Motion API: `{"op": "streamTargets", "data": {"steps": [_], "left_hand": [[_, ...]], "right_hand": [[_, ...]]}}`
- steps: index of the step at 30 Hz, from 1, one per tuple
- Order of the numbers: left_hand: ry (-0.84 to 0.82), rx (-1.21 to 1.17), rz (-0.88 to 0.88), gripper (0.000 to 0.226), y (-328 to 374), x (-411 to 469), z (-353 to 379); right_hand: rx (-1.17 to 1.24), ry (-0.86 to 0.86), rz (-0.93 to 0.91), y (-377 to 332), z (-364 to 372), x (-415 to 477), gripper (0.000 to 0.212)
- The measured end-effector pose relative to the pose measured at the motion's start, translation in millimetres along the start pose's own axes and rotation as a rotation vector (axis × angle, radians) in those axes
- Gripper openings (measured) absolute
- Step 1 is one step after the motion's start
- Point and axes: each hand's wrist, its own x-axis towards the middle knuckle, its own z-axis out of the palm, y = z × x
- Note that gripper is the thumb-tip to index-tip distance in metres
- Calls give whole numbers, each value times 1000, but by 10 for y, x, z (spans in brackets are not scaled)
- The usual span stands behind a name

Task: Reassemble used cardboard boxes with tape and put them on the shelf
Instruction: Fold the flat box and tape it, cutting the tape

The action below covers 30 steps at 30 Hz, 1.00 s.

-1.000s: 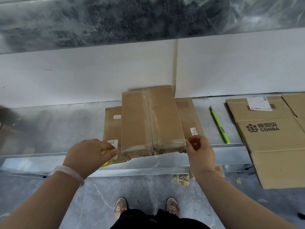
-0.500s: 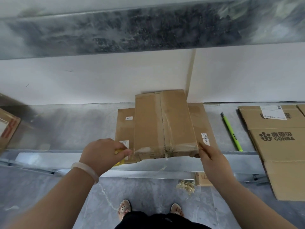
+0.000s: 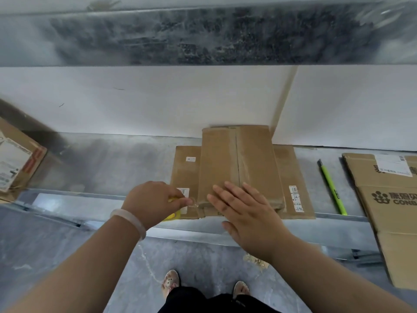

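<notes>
A narrow brown cardboard box (image 3: 239,161) with a taped centre seam lies on a wider flattened box (image 3: 291,177) on the metal shelf (image 3: 101,163). My right hand (image 3: 243,213) lies flat with straight fingers on the near end of the narrow box. My left hand (image 3: 155,201) grips a yellow tape dispenser (image 3: 172,214) at the box's near left corner; a strip of clear tape (image 3: 191,203) runs from it to the box. Most of the dispenser is hidden under my hand.
A green utility knife (image 3: 331,188) lies on the shelf right of the boxes. Flattened printed cartons (image 3: 388,199) overhang the shelf at far right. Another labelled box (image 3: 15,163) sits at far left. White wall panels stand behind; a shelf board hangs overhead.
My right hand left the box's right corner and now lies flat on its near top. My left hand stays at the left corner with the dispenser. The camera view shifted left.
</notes>
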Motion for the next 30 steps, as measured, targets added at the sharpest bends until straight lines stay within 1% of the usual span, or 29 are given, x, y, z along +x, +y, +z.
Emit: {"op": "streamTargets", "data": {"steps": [3, 5, 7, 9, 11, 13, 15, 17, 20, 23, 25, 26, 28, 30], "left_hand": [[5, -27, 3, 115, -43, -42, -9], [5, -29, 6, 113, -51, -54, 18], [3, -16, 12, 106, -43, -52, 34], [-5, -6, 10, 105, -42, -46, 40], [-11, 9, 12, 109, -38, -43, 48], [-13, 24, 11, 98, -23, -48, 58], [-24, 30, 6, 86, -5, -55, 73], [-35, 35, -4, 78, 6, -62, 82], [-16, 38, -10, 85, -3, -61, 81], [-4, 48, -15, 91, 12, -54, 64], [3, 55, -1, 99, 23, -48, 53], [6, 55, 5, 104, 27, -50, 43], [14, 52, 10, 104, 24, -46, 42], [22, 46, 24, 106, 32, -42, 41]], "right_hand": [[12, 32, 13, -14, -11, 18, 53], [98, 125, 79, -34, -20, 82, 44], [207, 265, 120, -12, -8, 153, 32], [218, 365, 95, 47, 26, 193, 24], [175, 400, 61, 92, 85, 195, 22], [116, 411, 43, 106, 143, 179, 27], [47, 402, 13, 106, 187, 147, 38], [-15, 369, -16, 117, 212, 112, 47], [-26, 288, -23, 109, 182, 96, 54], [58, 233, -41, 131, 67, 64, 45], [138, 255, 20, 211, -28, 7, 42], [138, 279, 67, 272, -54, -43, 40], [72, 285, 160, 397, -56, -149, 39], [42, 259, 198, 471, 2, -219, 43]]}}
